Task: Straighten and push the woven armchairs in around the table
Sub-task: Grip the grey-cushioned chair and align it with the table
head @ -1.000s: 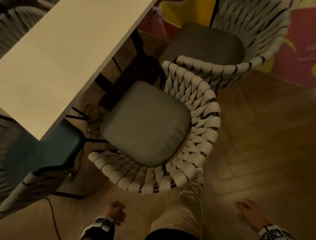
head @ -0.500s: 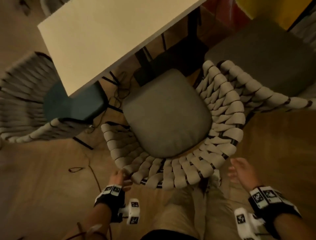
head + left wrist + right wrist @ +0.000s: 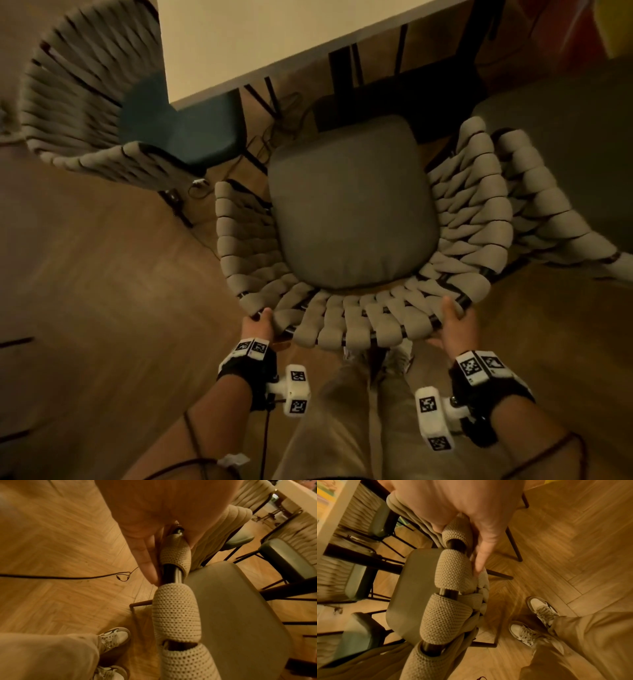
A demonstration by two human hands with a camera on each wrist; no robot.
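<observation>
A woven armchair [image 3: 346, 329] with a grey seat cushion [image 3: 349, 205] stands before me, its front facing the white table [image 3: 274, 34] and the seat clear of the table edge. My left hand [image 3: 258, 322] grips the left end of its curved back rim. In the left wrist view the fingers [image 3: 145, 561] curl round the dark rim tube [image 3: 172, 573] between the woven bands. My right hand [image 3: 452, 318] grips the rim's right end, with its fingers [image 3: 482, 559] down the outer side of the back.
A second woven armchair [image 3: 85, 85] with a teal cushion sits partly under the table's left corner. A third [image 3: 548, 212] touches the held chair's right arm. Cables [image 3: 270, 137] lie on the wooden floor under the table. My legs and shoes [image 3: 373, 359] stand just behind the chair.
Both hands rose from beside my legs to the chair's back rim and took hold of it. My view moved closer over the chair and turned left.
</observation>
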